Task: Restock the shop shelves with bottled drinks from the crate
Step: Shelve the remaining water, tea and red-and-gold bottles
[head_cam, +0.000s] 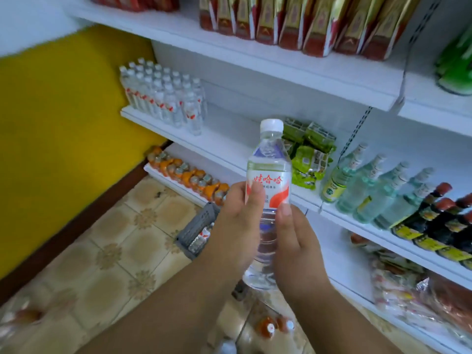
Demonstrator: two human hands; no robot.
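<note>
A clear water bottle [268, 175] with a white cap is held upright in front of the shelves [229, 146]. It is gripped from both sides: the left hand [237, 226] has its thumb curled across the label, and the right hand [296, 241] is wrapped round the lower body. A grey crate [196, 226] sits on the tiled floor [115, 238] below, with bottles in it.

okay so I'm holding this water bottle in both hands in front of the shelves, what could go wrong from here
1. The matching water bottles stand tightly packed at the shelf's left end; pushing the held water bottle in could topple the front ones.
2. The left hand and right hand grip it low, so it might tip during a one-handed reach.
3. Loose bottles lie on the floor near the grey crate; stepping forward risks tripping.
</note>
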